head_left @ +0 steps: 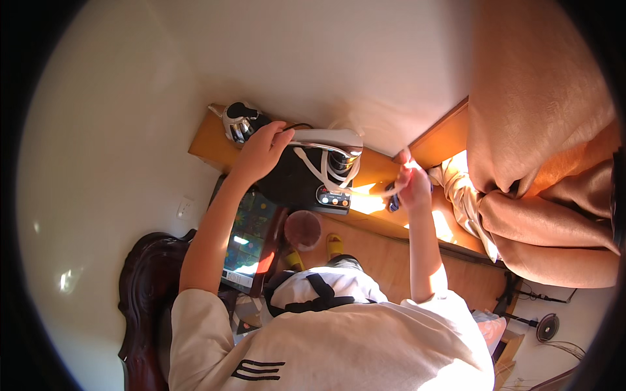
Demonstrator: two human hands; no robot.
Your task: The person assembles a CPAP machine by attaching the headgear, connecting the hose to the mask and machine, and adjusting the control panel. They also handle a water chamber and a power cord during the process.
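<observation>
My left hand (264, 150) reaches to a pale grey long bar (329, 137) with a shiny metal edge. Its fingers are closed at the bar's left end, over a black appliance (287, 179) with a small button panel. A white hose or cord (313, 168) loops down from the bar's right end and runs to the right. My right hand (414, 186) pinches the far end of that white line, in bright sunlight. Just left of my left hand, a silver and black kettle (240, 124) stands on the wooden ledge. What lies under my left palm is hidden.
The orange-brown ledge (208, 146) runs along the wall. A brown curtain (548, 215) hangs at the right. Below the ledge are a patterned table top (244, 228), a round bin (302, 229) and a carved dark wood chair (140, 287). Yellow slippers (334, 245) are on my feet.
</observation>
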